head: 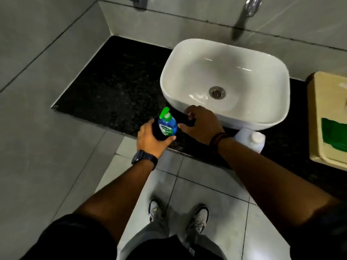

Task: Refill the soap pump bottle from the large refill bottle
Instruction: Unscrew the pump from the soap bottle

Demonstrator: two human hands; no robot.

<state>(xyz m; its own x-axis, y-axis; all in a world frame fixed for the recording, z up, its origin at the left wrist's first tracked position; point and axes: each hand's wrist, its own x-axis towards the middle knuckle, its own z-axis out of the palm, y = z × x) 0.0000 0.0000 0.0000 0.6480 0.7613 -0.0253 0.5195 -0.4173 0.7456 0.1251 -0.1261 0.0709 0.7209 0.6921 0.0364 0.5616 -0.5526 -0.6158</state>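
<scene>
Now my left hand [150, 139] grips the pump bottle [167, 125] at the surface's [112, 87] front edge; my right hand [201, 124] pinches something dark.

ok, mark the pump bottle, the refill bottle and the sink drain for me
pump bottle [167, 125]: head view, on its blue label front.
refill bottle [257, 137]: head view, on its white cap.
sink drain [217, 92]: head view, on the metal strainer centre.

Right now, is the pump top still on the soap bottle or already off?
Still on: the green pump head sits atop the blue soap bottle, which the left hand holds roughly upright.
</scene>
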